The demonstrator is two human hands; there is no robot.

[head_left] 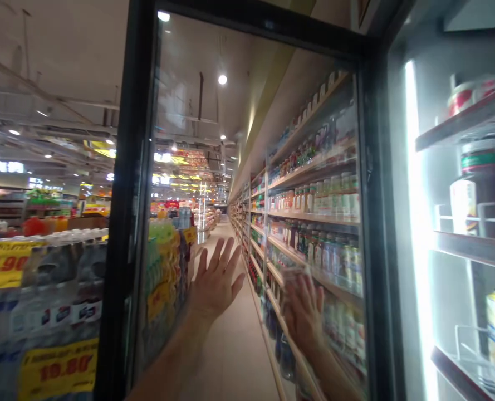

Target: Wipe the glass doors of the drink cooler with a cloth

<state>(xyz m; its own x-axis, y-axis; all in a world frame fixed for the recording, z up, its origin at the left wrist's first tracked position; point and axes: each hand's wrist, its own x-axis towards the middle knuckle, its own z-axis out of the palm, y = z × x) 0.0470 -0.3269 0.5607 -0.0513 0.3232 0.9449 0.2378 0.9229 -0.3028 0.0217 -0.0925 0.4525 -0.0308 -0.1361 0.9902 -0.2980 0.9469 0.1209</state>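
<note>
A glass cooler door with a black frame [124, 223] stands open in front of me. My left hand [214, 284] is held up at the pane, palm toward it, with the fingers spread and nothing visible in it. To its right, my right hand [303, 309] is also raised at the glass. Its fingers look stretched out but are smeared by motion. A pale, translucent patch shows at its fingertips; whether this is a thin item or a reflection I cannot tell. Both palms are hidden, so exact contact with the glass is unclear.
On the right, lit cooler shelves [473, 250] hold bottles and cans. Through the pane, long drink shelves [314, 217] run along an aisle floor [234, 340]. Stacked bottle packs [59, 312] with yellow price signs [57, 367] stand at the left, outside the door frame.
</note>
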